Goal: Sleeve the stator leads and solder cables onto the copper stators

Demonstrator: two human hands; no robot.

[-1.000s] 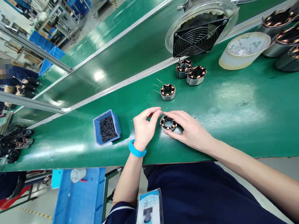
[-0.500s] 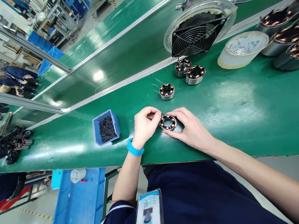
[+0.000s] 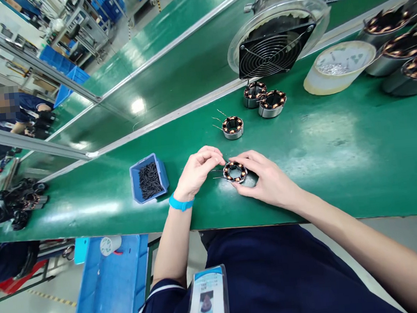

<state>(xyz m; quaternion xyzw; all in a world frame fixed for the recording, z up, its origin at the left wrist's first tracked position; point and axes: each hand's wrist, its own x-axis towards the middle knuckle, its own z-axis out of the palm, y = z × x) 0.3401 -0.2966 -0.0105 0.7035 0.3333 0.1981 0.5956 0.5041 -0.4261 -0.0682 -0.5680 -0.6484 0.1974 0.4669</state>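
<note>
Wound stator point(image 3: 236, 180) is seen lying on the green bench point(image 3: 342, 179), directly in front of the person, coils facing up. Its right side is held by the right hand point(image 3: 270, 178), which is half curled, with the index finger laid at the far rim and the thumb at the near rim. Two thin leads are pointed leftward from the ring. The left hand point(image 3: 199, 171) is placed at the ring's left edge, its fingers bent and fingertips brought near the thumb; whether a lead is pinched there cannot be told. A blue wristband point(image 3: 181, 202) is worn on the left wrist. Farther left, black sleeve pieces point(image 3: 150, 181) are heaped in a blue bin point(image 3: 163, 174). Another stator point(image 3: 233, 134) is set just beyond the hands.
</note>
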